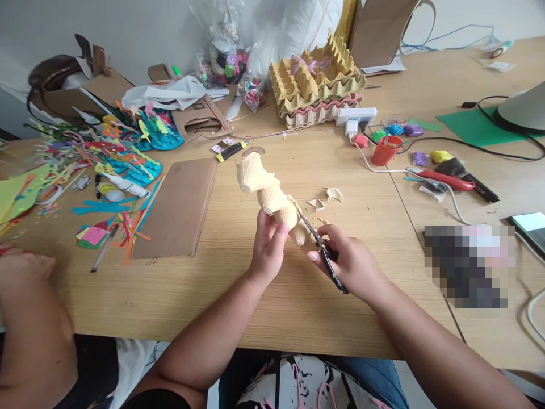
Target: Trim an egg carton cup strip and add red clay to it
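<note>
My left hand is closed around a pale yellow strip of joined egg-carton cups, held up at a slant over the table. The strip looks like several rounded bumps in a row. In my right hand are black-handled scissors, their blades lying against the edge of the strip near its lower end. Whether the blades are fully closed is hidden by the carton. Small torn carton scraps lie on the table just beyond the scissors.
A brown cardboard sheet lies left, beside colored paper strips. Stacked egg trays stand at the back. A red cup, a white cable and a red cutter are on the right. Another person's arm rests at far left.
</note>
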`<state>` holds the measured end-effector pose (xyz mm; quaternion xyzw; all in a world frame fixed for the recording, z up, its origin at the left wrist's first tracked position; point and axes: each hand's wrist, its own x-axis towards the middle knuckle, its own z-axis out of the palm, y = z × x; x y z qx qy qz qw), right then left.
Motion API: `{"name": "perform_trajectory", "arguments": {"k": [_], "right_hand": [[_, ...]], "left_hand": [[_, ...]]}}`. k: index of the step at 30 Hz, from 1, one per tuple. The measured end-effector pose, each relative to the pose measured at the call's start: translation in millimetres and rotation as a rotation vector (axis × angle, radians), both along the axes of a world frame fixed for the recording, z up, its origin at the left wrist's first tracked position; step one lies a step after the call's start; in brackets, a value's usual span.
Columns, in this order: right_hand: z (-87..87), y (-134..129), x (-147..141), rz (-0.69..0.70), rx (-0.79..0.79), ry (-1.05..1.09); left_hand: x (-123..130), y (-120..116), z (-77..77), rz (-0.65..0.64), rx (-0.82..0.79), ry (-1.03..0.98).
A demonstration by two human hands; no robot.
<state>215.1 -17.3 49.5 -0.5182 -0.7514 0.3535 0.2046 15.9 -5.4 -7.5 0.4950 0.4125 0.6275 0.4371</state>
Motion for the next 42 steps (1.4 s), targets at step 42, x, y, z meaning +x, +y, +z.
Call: {"name": "perform_trajectory", "arguments": {"k": [42], "right_hand": [[1.7,-0.3,-3.9,-0.072,0.05,-0.189]], "left_hand": [[10.6,-2.6,8.3,-0.069,0.024,0.043]]}}
